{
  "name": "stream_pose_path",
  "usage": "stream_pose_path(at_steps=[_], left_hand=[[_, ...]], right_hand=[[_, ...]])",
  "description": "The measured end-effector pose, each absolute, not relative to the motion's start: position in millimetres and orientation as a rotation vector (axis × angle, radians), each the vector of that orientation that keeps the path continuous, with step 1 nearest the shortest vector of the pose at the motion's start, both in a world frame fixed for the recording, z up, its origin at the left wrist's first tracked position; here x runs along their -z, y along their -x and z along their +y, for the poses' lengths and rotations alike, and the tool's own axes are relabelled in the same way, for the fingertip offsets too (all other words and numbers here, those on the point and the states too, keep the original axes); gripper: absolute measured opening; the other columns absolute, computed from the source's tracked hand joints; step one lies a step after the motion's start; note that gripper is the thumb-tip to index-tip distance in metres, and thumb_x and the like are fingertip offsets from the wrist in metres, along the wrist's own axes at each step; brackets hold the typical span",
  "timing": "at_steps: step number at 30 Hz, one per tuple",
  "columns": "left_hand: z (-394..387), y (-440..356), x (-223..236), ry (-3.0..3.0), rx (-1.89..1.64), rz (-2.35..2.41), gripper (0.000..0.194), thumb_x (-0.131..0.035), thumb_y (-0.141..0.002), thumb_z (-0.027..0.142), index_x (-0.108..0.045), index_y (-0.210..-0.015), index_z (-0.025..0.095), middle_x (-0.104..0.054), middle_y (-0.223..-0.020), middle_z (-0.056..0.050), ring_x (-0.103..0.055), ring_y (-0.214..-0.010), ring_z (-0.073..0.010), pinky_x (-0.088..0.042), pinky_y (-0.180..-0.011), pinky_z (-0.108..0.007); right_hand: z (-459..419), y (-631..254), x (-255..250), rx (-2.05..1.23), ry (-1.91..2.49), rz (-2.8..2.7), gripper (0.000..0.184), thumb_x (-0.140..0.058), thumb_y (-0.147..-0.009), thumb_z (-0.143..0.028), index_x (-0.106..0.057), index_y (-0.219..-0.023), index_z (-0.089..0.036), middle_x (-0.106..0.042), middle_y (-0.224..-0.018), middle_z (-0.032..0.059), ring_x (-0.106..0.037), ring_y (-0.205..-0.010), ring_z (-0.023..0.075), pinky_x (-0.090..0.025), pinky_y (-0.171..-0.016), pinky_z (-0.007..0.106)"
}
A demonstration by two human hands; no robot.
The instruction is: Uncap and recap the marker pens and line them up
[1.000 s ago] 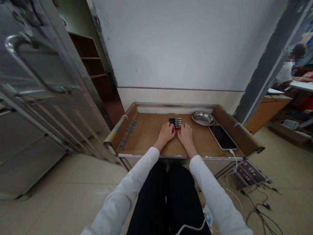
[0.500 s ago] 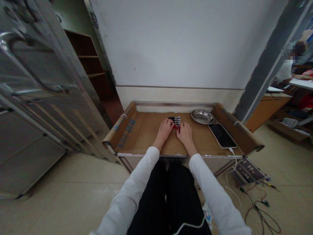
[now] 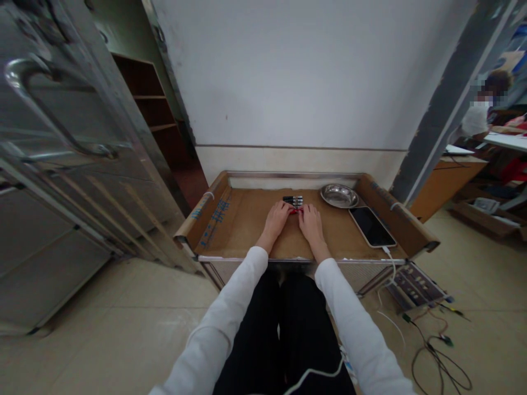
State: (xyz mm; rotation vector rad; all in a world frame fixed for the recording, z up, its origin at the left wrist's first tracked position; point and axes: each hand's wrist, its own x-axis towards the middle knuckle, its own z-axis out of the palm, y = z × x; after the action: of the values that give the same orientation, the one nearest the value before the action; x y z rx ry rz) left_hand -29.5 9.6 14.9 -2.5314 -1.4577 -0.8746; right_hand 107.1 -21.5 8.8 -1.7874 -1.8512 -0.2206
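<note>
Red marker pen (image 3: pixel 295 210), one: between the left hand (image 3: pixel 278 216) and the right hand (image 3: pixel 309 218), long axis crosswise from fingertips to fingertips; neither hand clearly nearer. Fingers of both hands: curled at its ends; whether gripping or merely touching, cannot be told. Black marker pens (image 3: pixel 292 201), grouped: just beyond both hands, roughly parallel. Bench (image 3: pixel 241 230), cardboard-lined: beneath both hands.

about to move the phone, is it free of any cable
No, a white cable is attached to the near end of the phone, which lies on the cardboard.
</note>
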Motion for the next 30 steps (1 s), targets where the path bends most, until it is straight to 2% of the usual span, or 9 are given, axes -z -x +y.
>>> stream_pose_path(at_steps=[8, 13, 16, 20, 25, 30], left_hand=[[10.7, 28.5, -14.5, 2.652, 1.06, -1.353, 0.015, -0.05, -0.091, 0.021, -0.061, -0.101, 0.018, -0.062, -0.103, -0.007, -0.059, -0.101, -0.0175, -0.046, -0.093, -0.03], [9.9, 29.8, -15.5, 2.685, 1.27, -1.403, 0.023, -0.05, -0.09, 0.019, -0.053, -0.113, 0.018, -0.065, -0.099, -0.006, -0.062, -0.095, -0.0173, -0.049, -0.088, -0.032], [7.7, 30.5, -16.6, 2.689, 1.32, -1.436, 0.022, -0.049, -0.091, 0.021, -0.05, -0.113, 0.02, -0.066, -0.093, -0.004, -0.064, -0.089, -0.0162, -0.05, -0.084, -0.03], [7.1, 29.3, -16.6, 2.691, 1.301, -1.42, 0.021, -0.046, -0.093, 0.024, -0.049, -0.113, 0.02, -0.066, -0.095, -0.005, -0.064, -0.089, -0.0162, -0.05, -0.085, -0.03], [12.6, 28.4, -11.7, 2.639, 1.162, -1.408, 0.024, -0.036, -0.094, 0.016, -0.052, -0.112, 0.017, -0.065, -0.105, -0.009, -0.062, -0.098, -0.0182, -0.047, -0.092, -0.035], [14.9, 29.3, -9.8, 2.727, 0.962, -1.383, 0.022, -0.042, -0.092, 0.018, -0.057, -0.109, 0.017, -0.065, -0.108, -0.009, -0.06, -0.099, -0.0199, -0.046, -0.091, -0.036]], right_hand=[[-17.3, -111.4, -3.3, 0.175, 1.63, -1.808, 0.027, -0.031, -0.096, -0.021, -0.057, -0.101, -0.015, -0.061, -0.103, 0.0119, -0.054, -0.097, 0.0215, -0.039, -0.084, 0.032], [-13.6, -112.0, 1.7, 0.103, 1.428, -1.883, 0.024, -0.036, -0.095, -0.021, -0.058, -0.104, -0.016, -0.062, -0.104, 0.0104, -0.055, -0.097, 0.0217, -0.041, -0.085, 0.032], [-14.2, -111.7, 1.0, 0.09, 1.404, -1.922, 0.023, -0.039, -0.094, -0.022, -0.059, -0.105, -0.017, -0.063, -0.105, 0.0105, -0.056, -0.096, 0.0218, -0.041, -0.085, 0.032], [-16.2, -111.1, -1.5, 0.097, 1.439, -1.905, 0.026, -0.035, -0.096, -0.023, -0.06, -0.1, -0.017, -0.065, -0.1, 0.0101, -0.057, -0.093, 0.0214, -0.041, -0.083, 0.031], [-18.1, -109.4, -3.3, 0.135, 1.548, -1.814, 0.031, -0.031, -0.098, -0.027, -0.058, -0.102, -0.015, -0.067, -0.096, 0.011, -0.06, -0.085, 0.0205, -0.04, -0.078, 0.03], [-17.9, -109.8, -3.2, 0.171, 1.592, -1.745, 0.03, -0.031, -0.098, -0.028, -0.057, -0.103, -0.014, -0.068, -0.096, 0.0113, -0.06, -0.084, 0.0204, -0.038, -0.078, 0.03]])
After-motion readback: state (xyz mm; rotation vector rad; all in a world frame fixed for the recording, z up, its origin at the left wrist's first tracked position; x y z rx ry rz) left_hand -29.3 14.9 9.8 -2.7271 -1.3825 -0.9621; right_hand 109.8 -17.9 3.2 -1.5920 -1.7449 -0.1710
